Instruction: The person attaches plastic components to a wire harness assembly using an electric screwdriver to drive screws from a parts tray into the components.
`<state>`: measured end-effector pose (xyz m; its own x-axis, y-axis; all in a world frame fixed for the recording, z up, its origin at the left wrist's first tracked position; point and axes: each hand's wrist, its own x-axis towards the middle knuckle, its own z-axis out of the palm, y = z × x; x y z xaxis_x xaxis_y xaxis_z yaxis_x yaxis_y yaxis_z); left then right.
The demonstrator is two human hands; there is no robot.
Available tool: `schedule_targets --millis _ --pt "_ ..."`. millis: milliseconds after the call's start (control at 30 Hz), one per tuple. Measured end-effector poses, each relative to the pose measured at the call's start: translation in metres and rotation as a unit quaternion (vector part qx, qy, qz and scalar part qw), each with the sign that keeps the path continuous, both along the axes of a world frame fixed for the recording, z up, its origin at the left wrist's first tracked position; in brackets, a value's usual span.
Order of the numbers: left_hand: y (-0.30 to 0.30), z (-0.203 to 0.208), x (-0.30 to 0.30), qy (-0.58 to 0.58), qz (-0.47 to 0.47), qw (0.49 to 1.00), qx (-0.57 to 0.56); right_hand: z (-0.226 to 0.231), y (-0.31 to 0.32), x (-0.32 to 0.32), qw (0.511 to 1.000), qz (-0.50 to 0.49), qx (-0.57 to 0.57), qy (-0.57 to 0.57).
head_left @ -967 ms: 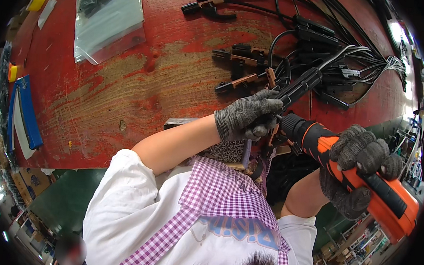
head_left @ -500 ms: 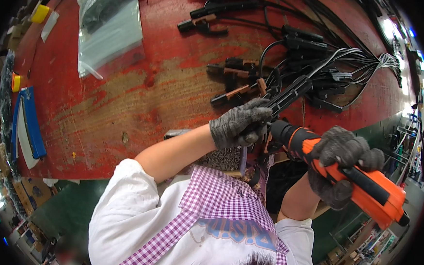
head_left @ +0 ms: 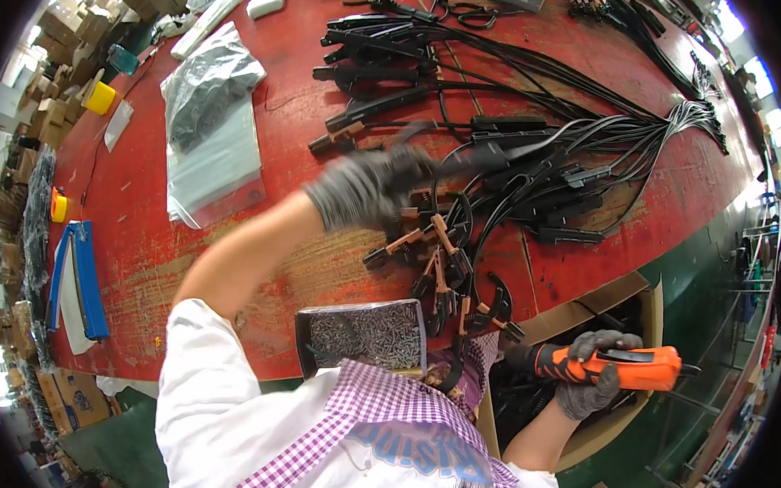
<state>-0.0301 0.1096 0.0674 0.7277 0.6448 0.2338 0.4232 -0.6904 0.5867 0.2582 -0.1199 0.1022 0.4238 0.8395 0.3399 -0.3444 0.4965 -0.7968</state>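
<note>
My gloved left hand [head_left: 372,185] is smeared by motion over the table. It is closed around a blurred black welding electrode holder [head_left: 471,162], which sticks out to the right of the fingers. My gloved right hand [head_left: 596,368] grips an orange and black power screwdriver [head_left: 633,367] lower right, its black nose pointing left above an open carton. Between the hands, several electrode holders with copper-coloured jaws [head_left: 442,287] lie in a cluster at the table's near edge. More black holders [head_left: 376,109] lie beyond my left hand, their cables [head_left: 626,115] gathered at the right.
An open box of small screws [head_left: 364,332] stands at the near edge, against my apron. The carton [head_left: 643,349] with black parts is below the table edge at right. Clear plastic bags [head_left: 212,157] lie left on the red table [head_left: 294,211]; a blue holder [head_left: 88,284] stands further left.
My left hand has swung left and away with the holder, off the screwdriver's nose. My right hand has lowered the screwdriver, now nearly level. My view has shifted, showing more table and the screw box.
</note>
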Motion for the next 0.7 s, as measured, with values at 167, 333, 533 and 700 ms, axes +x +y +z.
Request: schedule_targets --millis 167,333,533,700 --pt "0.127 0.041 -0.026 0.298 0.216 0.919 0.145 -0.024 -0.023 0.007 0.994 -0.051 -0.078 0.056" --pt "0.178 -0.001 0.016 0.268 0.367 0.793 0.406 -0.019 -0.025 0.006 0.996 -0.046 -0.059 0.047" --pt "0.114 -0.087 0.049 0.479 0.197 0.845 0.131 -0.024 -0.036 0.004 0.992 -0.054 -0.089 0.065" --pt "0.115 -0.064 0.017 0.454 0.299 0.838 0.044 -0.023 -0.033 -0.001 0.989 -0.04 -0.104 0.097"
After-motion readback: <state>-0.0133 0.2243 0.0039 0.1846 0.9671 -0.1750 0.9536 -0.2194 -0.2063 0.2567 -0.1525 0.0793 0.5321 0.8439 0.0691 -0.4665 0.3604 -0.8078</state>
